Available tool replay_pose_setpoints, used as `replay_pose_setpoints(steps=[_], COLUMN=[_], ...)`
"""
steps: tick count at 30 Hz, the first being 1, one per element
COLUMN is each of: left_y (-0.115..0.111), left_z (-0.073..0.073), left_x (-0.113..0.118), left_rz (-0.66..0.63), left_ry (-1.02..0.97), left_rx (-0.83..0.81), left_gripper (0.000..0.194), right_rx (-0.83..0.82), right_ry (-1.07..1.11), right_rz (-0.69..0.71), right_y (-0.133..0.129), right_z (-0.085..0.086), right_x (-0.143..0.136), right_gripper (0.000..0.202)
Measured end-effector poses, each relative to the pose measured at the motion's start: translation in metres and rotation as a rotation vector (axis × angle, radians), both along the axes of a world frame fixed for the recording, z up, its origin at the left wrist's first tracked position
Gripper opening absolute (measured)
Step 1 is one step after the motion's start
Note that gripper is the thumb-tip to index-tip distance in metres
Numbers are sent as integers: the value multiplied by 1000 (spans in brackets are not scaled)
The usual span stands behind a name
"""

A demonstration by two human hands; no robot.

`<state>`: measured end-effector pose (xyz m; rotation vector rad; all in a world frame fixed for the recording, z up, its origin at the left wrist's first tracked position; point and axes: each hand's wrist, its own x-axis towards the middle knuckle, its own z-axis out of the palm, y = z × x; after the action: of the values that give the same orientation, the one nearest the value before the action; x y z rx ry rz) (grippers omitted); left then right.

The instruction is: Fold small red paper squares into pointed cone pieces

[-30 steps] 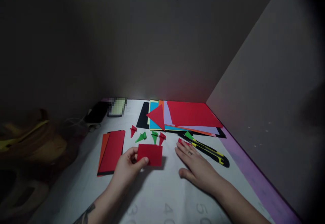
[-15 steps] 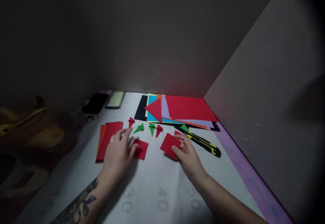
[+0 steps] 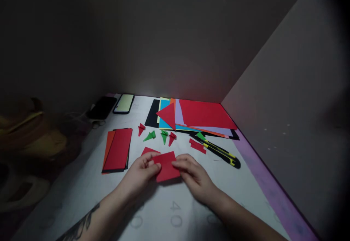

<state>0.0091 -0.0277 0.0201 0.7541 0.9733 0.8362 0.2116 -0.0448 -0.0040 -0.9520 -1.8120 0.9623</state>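
Note:
A small red paper square [image 3: 166, 168] is held up above the white mat between both hands. My left hand [image 3: 143, 168] pinches its left edge, thumb on top. At its right edge, my right hand [image 3: 193, 175] grips it with bent fingers. Behind my left fingers lies another red square [image 3: 150, 150], partly hidden. Beyond the hands are small folded pieces: a red one [image 3: 141, 129] at left, a green one [image 3: 150, 135], a second green one [image 3: 164, 136] and another red one [image 3: 172, 138].
A black and yellow cutter [image 3: 221, 153] lies right beside red strips [image 3: 197, 146]. Stacked coloured sheets [image 3: 209, 115] are at the back, with a red triangle [image 3: 168, 116] on them. Red and orange rectangles [image 3: 117, 149] lie left. A lit phone [image 3: 124, 103] and a dark one [image 3: 103, 108] sit back left.
My left hand has come off the mat and taken hold of the red square's left side. My right hand has brought that square left and towards me. The red strips are now uncovered.

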Motion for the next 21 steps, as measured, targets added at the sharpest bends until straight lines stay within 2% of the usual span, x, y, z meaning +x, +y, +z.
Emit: replay_pose_setpoints(steps=[3, 6, 13, 15, 17, 21], left_y=[-3, -8, -14, -14, -15, -16], left_z=[-1, 1, 1, 0, 1, 4], left_x=[2, 9, 17, 15, 13, 11], left_rz=[-27, -46, -89, -38, 1, -86], left_ry=[-28, -15, 60, 155, 268, 522], left_rx=[-26, -19, 32, 112, 274, 625], left_gripper=[33, 36, 38, 36, 33, 17], right_rx=[-6, -110, -448, -479, -487, -502], right_ry=[18, 110, 487, 522, 516, 478], right_rz=[-35, -120, -189, -208, -218, -208], right_y=[3, 5, 7, 5, 4, 2], right_z=[-1, -2, -4, -3, -2, 1], right_x=[-2, -5, -10, -12, -13, -16], right_gripper=[18, 6, 25, 24, 23, 21])
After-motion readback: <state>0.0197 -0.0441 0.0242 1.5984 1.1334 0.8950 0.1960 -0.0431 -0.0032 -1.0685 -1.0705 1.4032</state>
